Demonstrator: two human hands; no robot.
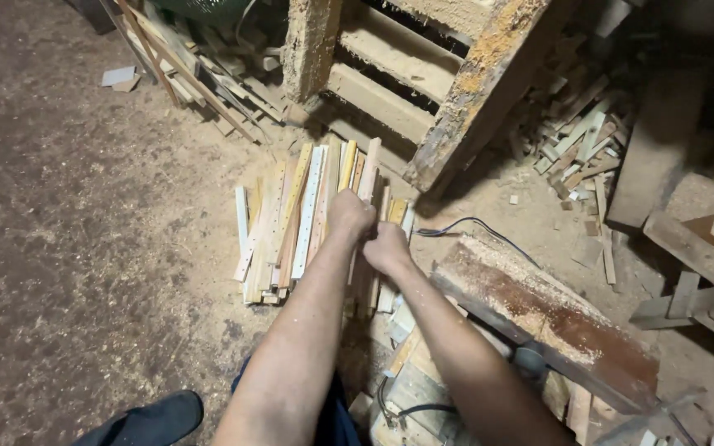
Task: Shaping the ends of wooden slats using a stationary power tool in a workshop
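Nearest you, your dark shoe [152,419] is resting on the sawdust floor [68,248], and both forearms are reaching forward over the work. Your left hand [349,216] is closing into a fist around the upper part of a wooden slat [368,172], and your right hand [387,248] is gripping just beside it, knuckles almost touching; whether it is holding the same slat cannot be told. The slat is standing at the right edge of the pile of slats [287,223] lying on the floor ahead. Keep the grip low and lift straight, so neighbours are not dragged. On your right a rusty sawdust-covered beam [539,318] and a blue cable [473,225] are crowding the elbow; open room is lying leftward. Beyond, a rough timber frame [423,74] is closing the far side.
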